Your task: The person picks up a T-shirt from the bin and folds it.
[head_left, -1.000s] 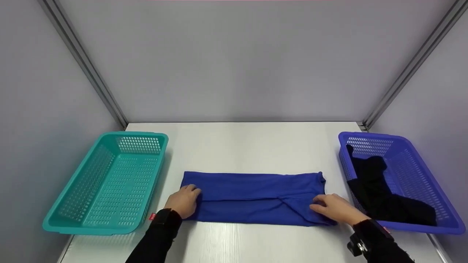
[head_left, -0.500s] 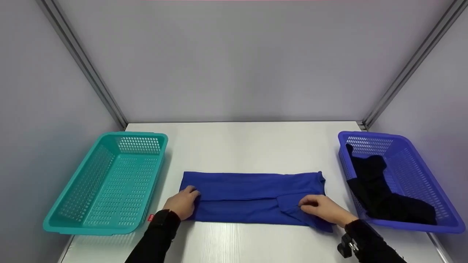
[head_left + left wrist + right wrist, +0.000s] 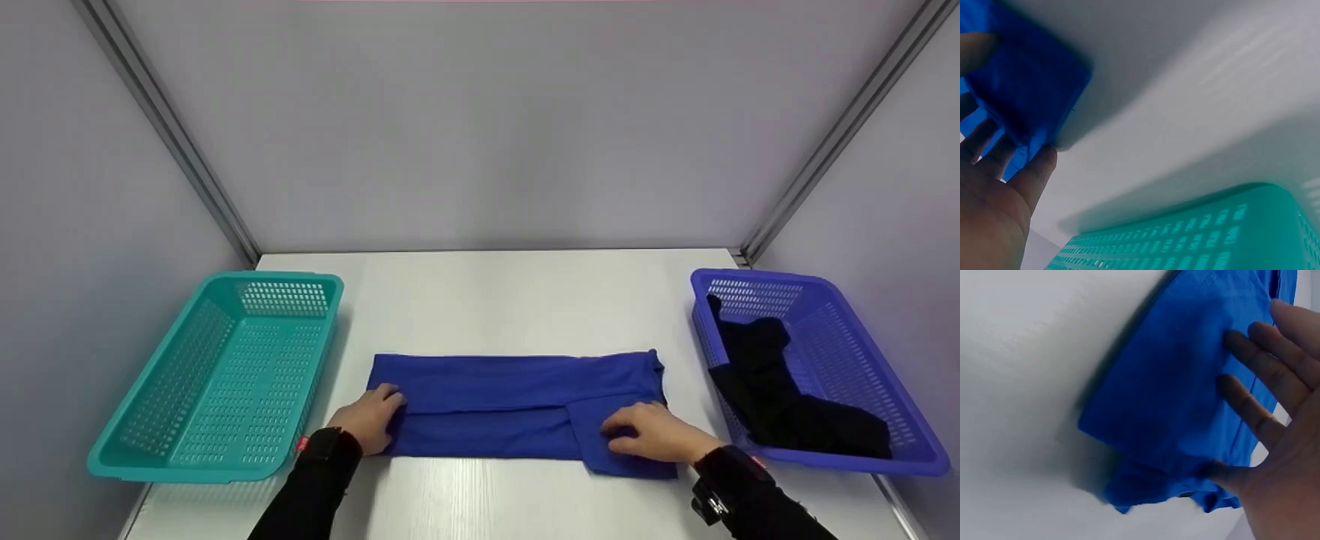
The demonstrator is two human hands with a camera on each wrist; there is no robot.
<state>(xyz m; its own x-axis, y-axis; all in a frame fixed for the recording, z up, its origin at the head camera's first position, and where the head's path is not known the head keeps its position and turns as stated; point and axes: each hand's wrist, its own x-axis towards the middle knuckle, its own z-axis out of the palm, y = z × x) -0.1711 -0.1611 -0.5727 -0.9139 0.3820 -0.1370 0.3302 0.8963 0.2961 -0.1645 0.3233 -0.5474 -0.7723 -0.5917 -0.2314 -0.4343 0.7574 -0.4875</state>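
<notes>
A blue shirt (image 3: 480,379), folded lengthwise into a long strip, lies flat across the table. My left hand (image 3: 367,421) rests at its left end, with relaxed fingers along the edge. In the left wrist view, the thumb and fingers of that hand (image 3: 1002,208) lie either side of a corner of the cloth. At the right end, a short sleeve-like flap (image 3: 1162,388) lies smooth and sticks out a little past the near edge. My right hand (image 3: 654,433) touches this flap, its fingers spread over the fabric in the right wrist view.
An aqua green basket (image 3: 330,300) with nothing in it stands on the left. On the right, a purple basket (image 3: 847,300) holds black cloth (image 3: 780,405). Grey panels (image 3: 495,127) enclose the white table (image 3: 495,300) at the back and sides.
My right hand has moved left and slightly down, then back right a little. The bunched flap beneath it now lies spread out. The left hand has shifted only slightly left.
</notes>
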